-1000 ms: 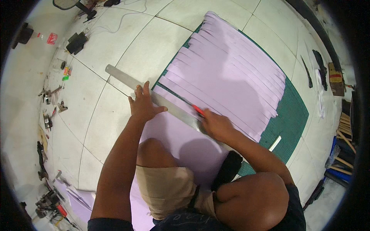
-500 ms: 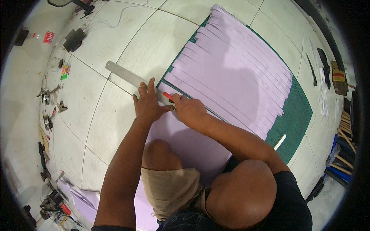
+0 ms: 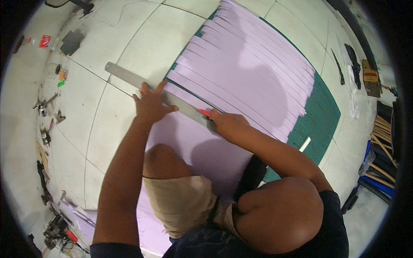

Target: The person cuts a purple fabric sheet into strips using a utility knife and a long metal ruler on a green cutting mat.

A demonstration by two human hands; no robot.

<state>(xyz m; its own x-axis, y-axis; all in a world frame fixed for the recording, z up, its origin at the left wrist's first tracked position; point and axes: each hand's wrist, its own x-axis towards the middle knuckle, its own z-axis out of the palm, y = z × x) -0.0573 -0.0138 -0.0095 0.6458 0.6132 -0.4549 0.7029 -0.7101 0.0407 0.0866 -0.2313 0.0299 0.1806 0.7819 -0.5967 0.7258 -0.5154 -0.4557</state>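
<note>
My left hand (image 3: 151, 105), fingers spread, presses down on a long metal ruler (image 3: 122, 74) lying slantwise across a lilac sheet (image 3: 206, 150). The ruler's far-left end reaches out over the floor tiles. In my right hand (image 3: 232, 125) is a red-handled utility knife (image 3: 205, 113), held against the ruler's edge; its blade is hidden. Beyond the ruler, the lilac material lies in many parallel cut strips (image 3: 254, 64) on a green cutting mat (image 3: 320, 112). A dark narrow gap of mat shows between the ruler and the nearest strips.
A white stick-like piece (image 3: 305, 144) lies on the mat's right part. Along the left wall sit metal tools (image 3: 43, 107) and a dark block (image 3: 72, 42). Wooden handles (image 3: 383, 133) and a cardboard box (image 3: 371, 78) stand at the right. My bent knees are close behind the sheet.
My right hand and the knife have slid along the ruler toward the lower right, away from my left hand. The left hand stays pressed on the ruler. The whole view has shifted slightly.
</note>
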